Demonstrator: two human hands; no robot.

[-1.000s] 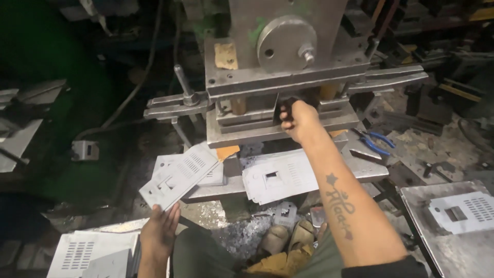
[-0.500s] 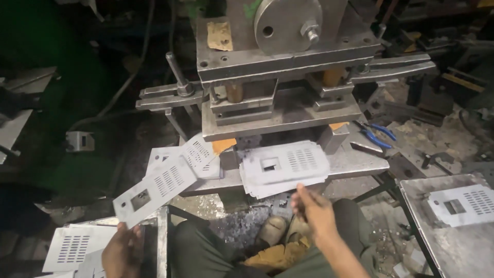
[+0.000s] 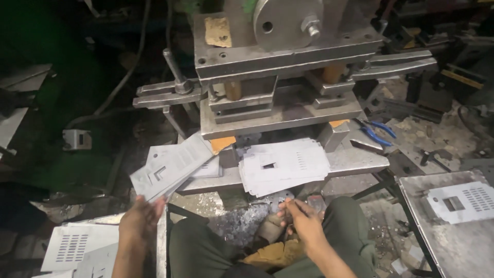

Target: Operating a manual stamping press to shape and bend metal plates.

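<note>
The left hand gripped the near corner of a punched sheet-metal plate, fingers closed on its edge, the plate tilted up and away toward the press bed. Under that plate lay a few more of the same kind, overlapping on the left end of the steel bed plate. The right hand hung loosely open over the lap, fingers half curled and holding nothing, just below the near edge of a stack of perforated plates with a small rectangular cut-out, which rested on the bed in front of the die. Behind the stack stood the stamping press, its upper block raised clear of the lower die. Blue-handled pliers lay on the bench to the right of the press. Lower left, more slotted plates sat piled by the left forearm; lower right, a single plate lay on a metal tray.
</note>
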